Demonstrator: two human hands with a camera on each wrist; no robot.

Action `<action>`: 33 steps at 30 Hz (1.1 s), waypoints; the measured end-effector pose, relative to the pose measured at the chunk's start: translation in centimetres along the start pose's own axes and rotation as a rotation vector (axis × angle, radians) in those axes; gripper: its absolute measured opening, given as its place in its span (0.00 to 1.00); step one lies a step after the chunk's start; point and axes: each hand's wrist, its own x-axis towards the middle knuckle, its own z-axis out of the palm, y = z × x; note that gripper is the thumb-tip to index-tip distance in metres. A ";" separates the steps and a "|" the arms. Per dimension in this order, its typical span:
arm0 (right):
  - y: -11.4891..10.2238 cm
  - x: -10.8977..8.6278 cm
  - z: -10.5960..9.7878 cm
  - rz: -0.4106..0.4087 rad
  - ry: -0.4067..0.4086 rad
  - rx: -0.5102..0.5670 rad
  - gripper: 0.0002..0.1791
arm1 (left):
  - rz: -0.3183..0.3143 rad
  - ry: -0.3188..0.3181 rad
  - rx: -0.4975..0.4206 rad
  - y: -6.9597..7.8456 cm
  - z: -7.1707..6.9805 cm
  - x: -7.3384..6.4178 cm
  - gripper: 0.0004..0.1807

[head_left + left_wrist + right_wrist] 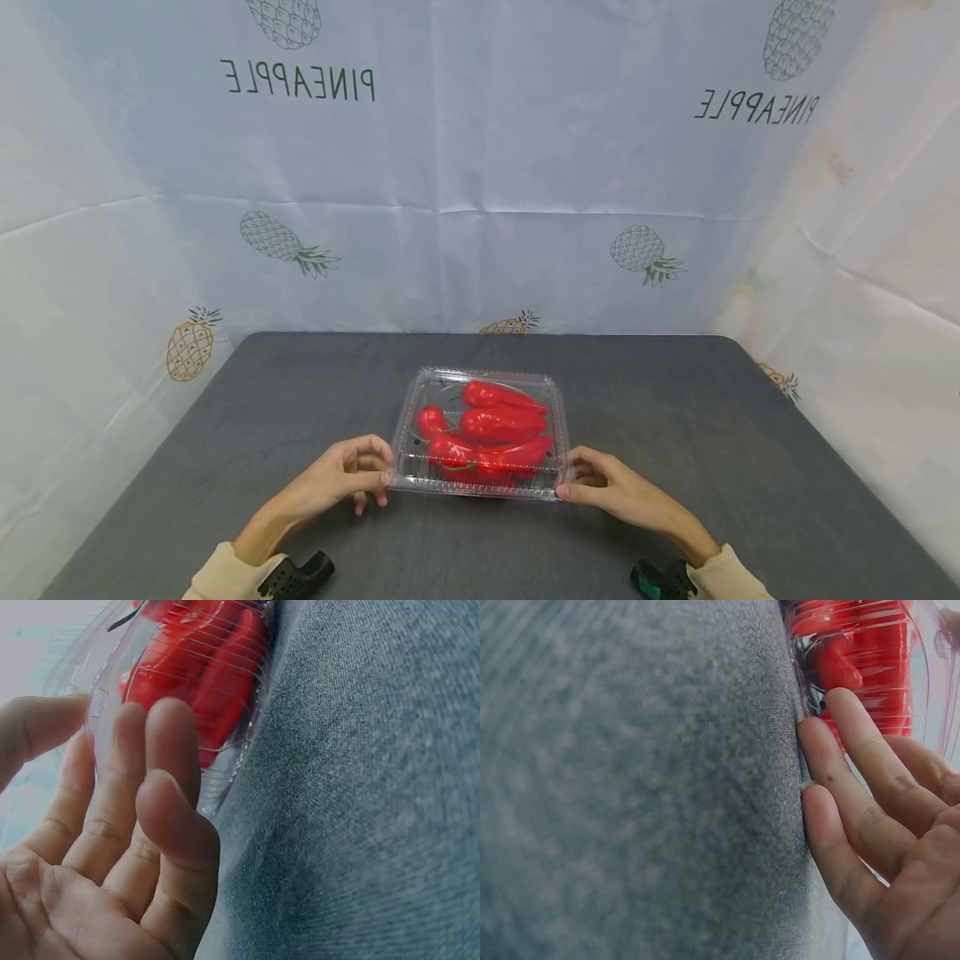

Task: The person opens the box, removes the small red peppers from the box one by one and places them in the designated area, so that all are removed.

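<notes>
A clear plastic box (474, 490) with several red peppers (501, 425) inside stands at the middle of the table, its ridged lid over them. My left hand (330, 482) pinches the box's left front corner between thumb and index finger; the other fingers hang bent beside it. In the left wrist view, the thumb and fingertips meet at the box's edge. At the right front corner, my right hand (626, 493) holds the rim, thumb in front and index finger along the side. Seen from the right wrist, its other fingers (855, 724) reach along the box's lower side close over the table.
The dark grey table (697, 417) has rounded far corners. Behind and at both sides hangs a pale cloth (525, 150) printed with pineapples and mirrored lettering. Black bands (296, 575) sit on both wrists, by cream sleeves.
</notes>
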 end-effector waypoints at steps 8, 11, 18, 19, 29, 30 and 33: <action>0.1 0.2 0.0 -0.006 0.005 -0.043 0.19 | -0.029 -0.037 -0.051 0.5 0.1 -0.1 0.23; 0.2 0.2 0.1 -0.010 0.010 -0.068 0.19 | -0.014 -0.066 -0.071 0.6 0.3 0.0 0.25; 0.1 0.0 0.0 0.000 0.014 -0.079 0.21 | 0.020 -0.081 -0.043 0.3 0.5 0.1 0.24; 0.1 0.0 0.0 0.003 0.016 -0.075 0.21 | 0.022 -0.082 -0.042 0.2 0.5 0.1 0.24; 0.2 0.0 -0.1 -0.045 -0.023 -0.028 0.12 | 0.039 -0.107 -0.077 0.1 0.4 0.1 0.22; 0.2 0.1 -0.2 -0.055 -0.038 -0.015 0.12 | 0.041 -0.111 -0.081 0.1 0.4 0.1 0.22; 0.4 0.1 -0.4 -0.062 -0.080 0.054 0.15 | 0.048 -0.119 -0.084 0.1 0.4 0.1 0.22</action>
